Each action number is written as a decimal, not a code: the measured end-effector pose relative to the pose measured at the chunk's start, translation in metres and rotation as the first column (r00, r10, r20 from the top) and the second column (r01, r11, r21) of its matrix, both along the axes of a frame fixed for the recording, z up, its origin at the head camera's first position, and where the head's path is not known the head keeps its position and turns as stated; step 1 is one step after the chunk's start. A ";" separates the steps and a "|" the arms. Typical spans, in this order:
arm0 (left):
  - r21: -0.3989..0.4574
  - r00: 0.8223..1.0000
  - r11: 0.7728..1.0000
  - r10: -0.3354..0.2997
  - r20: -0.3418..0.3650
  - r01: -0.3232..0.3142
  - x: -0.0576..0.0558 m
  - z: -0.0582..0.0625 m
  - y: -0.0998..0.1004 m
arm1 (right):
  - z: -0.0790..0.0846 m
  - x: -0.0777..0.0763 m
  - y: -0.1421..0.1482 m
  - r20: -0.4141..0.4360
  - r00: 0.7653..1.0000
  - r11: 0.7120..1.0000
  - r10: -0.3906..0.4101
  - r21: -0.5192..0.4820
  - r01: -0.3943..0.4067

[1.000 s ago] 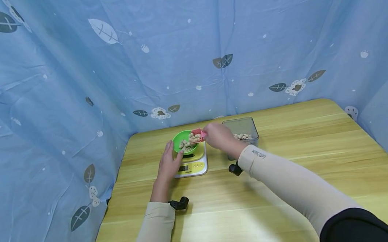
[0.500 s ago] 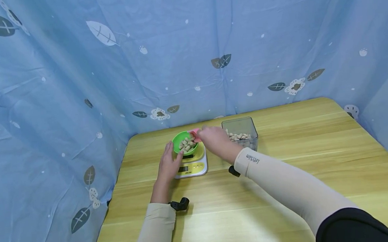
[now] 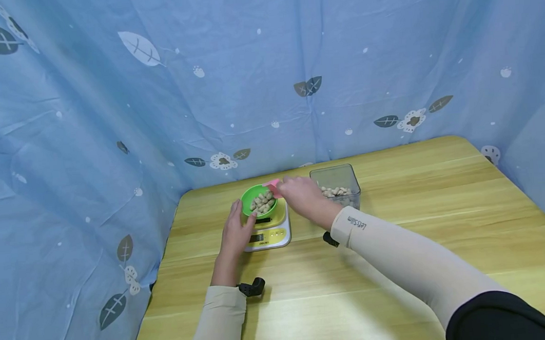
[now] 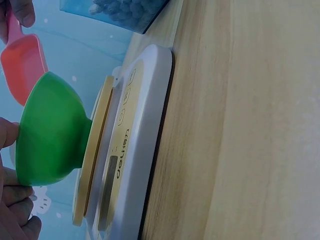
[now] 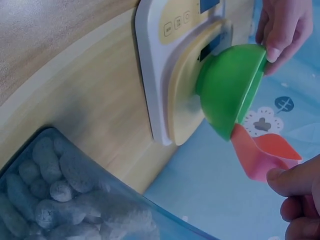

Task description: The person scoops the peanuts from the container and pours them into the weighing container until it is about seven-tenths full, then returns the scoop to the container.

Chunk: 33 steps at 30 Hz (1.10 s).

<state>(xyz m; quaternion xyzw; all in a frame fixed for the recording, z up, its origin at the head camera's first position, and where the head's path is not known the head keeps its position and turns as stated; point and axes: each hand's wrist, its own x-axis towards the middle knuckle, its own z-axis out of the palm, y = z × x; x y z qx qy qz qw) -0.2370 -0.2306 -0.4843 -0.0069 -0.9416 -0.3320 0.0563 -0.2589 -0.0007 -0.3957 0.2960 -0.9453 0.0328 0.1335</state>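
Observation:
A green bowl (image 3: pixel 251 197) holding peanuts (image 3: pixel 262 203) rests on the round platform of a yellow and white kitchen scale (image 3: pixel 276 235). My left hand (image 3: pixel 236 231) holds the bowl at its near left rim, the thumb against the side in the right wrist view. Between the thumb and fingers of my right hand (image 3: pixel 301 194) is the handle of a pink scoop (image 5: pixel 260 155). The scoop is tilted over the bowl's right side, its lip at the rim. No peanuts show in it. The digits on the scale's display are too small to read.
Right of the scale stands a clear grey plastic container (image 3: pixel 335 174) with more peanuts (image 3: pixel 337 191), partly behind my right hand. The wooden table (image 3: pixel 298 302) meets a blue patterned curtain (image 3: pixel 250 89) at its back and left edges.
My right hand has tipped the scoop, and the peanuts it carried now lie in the bowl. My left hand has stayed at the bowl.

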 end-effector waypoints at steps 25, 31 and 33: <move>-0.012 0.980 0.985 -0.172 -0.100 0.171 -0.015 0.043 0.065 | 0.035 -0.012 0.104 0.388 0.918 0.892 -0.079 -0.385 0.239; -0.024 0.959 0.967 -0.256 -0.123 0.255 -0.016 0.046 0.098 | 0.037 -0.008 0.142 0.410 0.907 0.885 -0.098 -0.381 0.267; -0.016 0.951 0.959 -0.283 -0.128 0.283 -0.016 0.044 0.110 | 0.036 -0.007 0.153 0.413 0.904 0.887 -0.109 -0.369 0.276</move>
